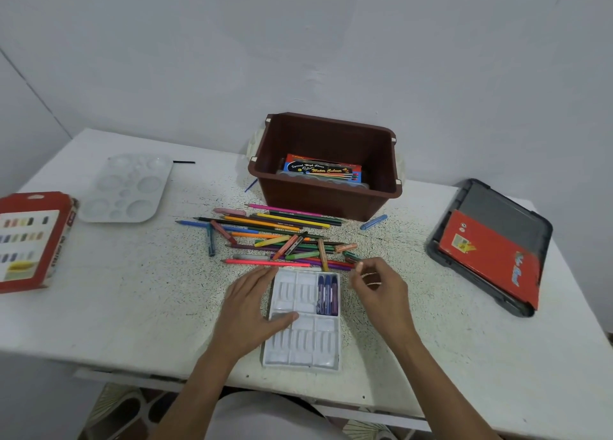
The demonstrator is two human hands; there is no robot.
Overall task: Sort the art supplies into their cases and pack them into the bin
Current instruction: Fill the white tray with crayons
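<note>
Bin [326, 194] behind pencil pile [275, 237], tray [303, 356] in front, lid [491, 240] far rt.

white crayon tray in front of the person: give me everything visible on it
The white crayon tray looks like thin moulded plastic and lies flat near the table's front edge. It has six ribbed compartments, three far and three near. Only the far right one is filled, with purple and blue crayons; the others look empty. The left hand rests on its left side, thumb across the middle. The right hand is just off its far right corner, not touching.
</note>
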